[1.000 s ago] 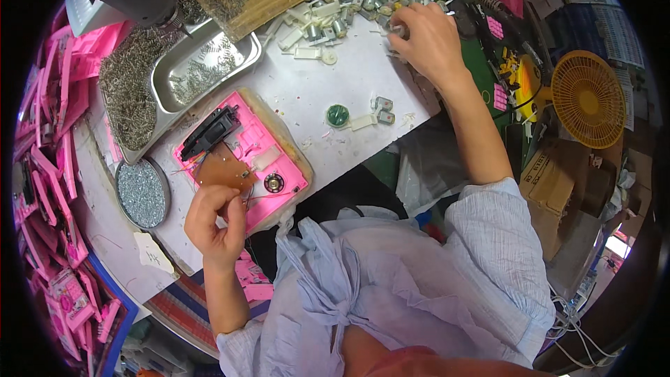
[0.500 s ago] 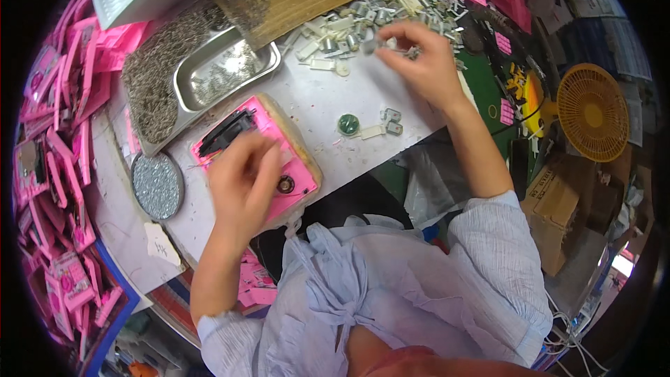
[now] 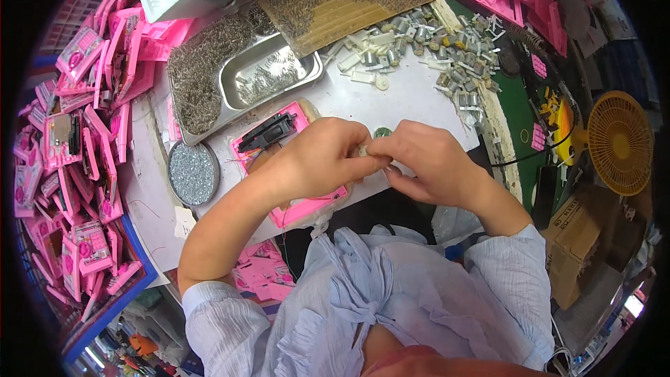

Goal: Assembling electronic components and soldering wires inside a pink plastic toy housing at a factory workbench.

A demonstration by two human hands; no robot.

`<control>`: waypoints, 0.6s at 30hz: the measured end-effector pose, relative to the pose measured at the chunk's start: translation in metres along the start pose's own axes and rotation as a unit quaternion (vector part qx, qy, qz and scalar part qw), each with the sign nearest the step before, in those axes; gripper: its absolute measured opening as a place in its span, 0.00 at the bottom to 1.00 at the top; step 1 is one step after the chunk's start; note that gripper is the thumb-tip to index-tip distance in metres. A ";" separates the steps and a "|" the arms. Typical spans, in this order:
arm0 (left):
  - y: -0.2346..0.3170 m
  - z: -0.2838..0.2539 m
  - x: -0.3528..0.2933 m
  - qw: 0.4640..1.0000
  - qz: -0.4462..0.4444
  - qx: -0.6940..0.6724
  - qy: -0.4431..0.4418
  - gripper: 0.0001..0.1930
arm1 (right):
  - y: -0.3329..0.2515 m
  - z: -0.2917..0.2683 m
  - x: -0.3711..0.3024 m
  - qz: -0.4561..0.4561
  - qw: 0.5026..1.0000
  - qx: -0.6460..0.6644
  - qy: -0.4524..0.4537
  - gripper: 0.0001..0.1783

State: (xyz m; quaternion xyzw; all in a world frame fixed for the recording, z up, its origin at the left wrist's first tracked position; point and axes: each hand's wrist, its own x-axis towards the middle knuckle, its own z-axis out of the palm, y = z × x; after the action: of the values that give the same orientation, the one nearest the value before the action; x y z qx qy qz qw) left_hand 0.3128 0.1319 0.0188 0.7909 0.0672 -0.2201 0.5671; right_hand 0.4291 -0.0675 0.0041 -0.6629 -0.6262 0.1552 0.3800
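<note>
My left hand [image 3: 331,156] and my right hand [image 3: 436,167] meet over the front of the work surface, fingertips pinched together. A small pale part [image 3: 363,150] shows between the fingers; most of it is covered, so its kind is unclear. Under my left forearm lies an open pink plastic casing [image 3: 307,211], with a black plastic mechanism [image 3: 269,132] and thin wires on it. Just behind the fingertips, a green round piece [image 3: 382,132] is partly hidden. Beyond my right hand spreads a pile of small silver motors [image 3: 457,59] and white plastic parts [image 3: 363,77].
A metal tray [image 3: 317,68] and a heap of screws [image 3: 199,70] lie behind the casing, beside cardboard [image 3: 307,35]. A round tin of small metal pieces [image 3: 193,173] stands left. Pink casings [image 3: 91,244] pile up far left; an orange fan [image 3: 618,143] is at right.
My right hand has come back from the motor pile toward me. My left hand has moved right from above the casing, and both now meet. The whole view has shifted slightly.
</note>
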 end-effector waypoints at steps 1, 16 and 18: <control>0.004 -0.002 0.006 1.000 0.002 -0.001 -0.021 0.13 | 0.000 -0.002 -0.001 -0.005 1.000 -0.010 -0.005 0.20; -0.030 -0.100 0.184 0.817 0.003 0.384 0.430 0.14 | 0.046 -0.006 -0.041 0.249 0.835 0.473 0.134 0.26; -0.028 -0.099 0.191 0.807 -0.018 0.404 0.429 0.13 | 0.045 -0.010 -0.043 0.245 0.841 0.459 0.152 0.26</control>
State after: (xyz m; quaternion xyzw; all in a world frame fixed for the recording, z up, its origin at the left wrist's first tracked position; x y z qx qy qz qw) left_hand 0.5010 0.2062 -0.0611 0.9612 0.2229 0.1242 0.1052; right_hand 0.4605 -0.1079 -0.0322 -0.5597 -0.2356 0.4100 0.6806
